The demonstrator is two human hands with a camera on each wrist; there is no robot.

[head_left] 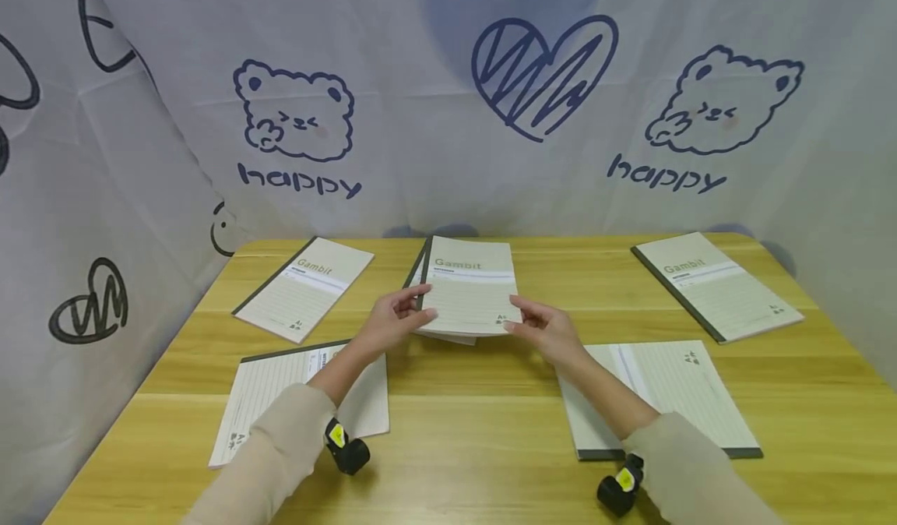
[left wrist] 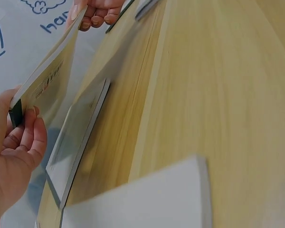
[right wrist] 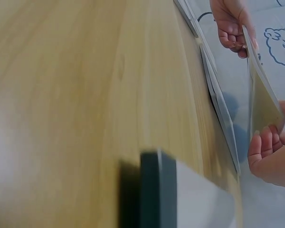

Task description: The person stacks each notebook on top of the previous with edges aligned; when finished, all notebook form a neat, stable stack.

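Between both hands a cream notebook [head_left: 471,287] with "Gambit" on its cover and a dark spine is held up off the table. My left hand [head_left: 394,318] pinches its spine side near the lower left, thumb on the cover; in the left wrist view the left hand [left wrist: 16,147] has its fingers curled under the back. My right hand [head_left: 550,330] pinches the lower right edge, and in the right wrist view the right hand [right wrist: 273,147] shows fingers beneath it. Another notebook [head_left: 455,340] lies on the table below, mostly hidden by the held one.
On the wooden table [head_left: 469,431] lie more notebooks: one at back left [head_left: 304,287], one at front left [head_left: 280,385], one at back right [head_left: 718,285] and one at front right [head_left: 673,400], partly under the forearms. A printed white cloth [head_left: 420,135] hangs behind the table.
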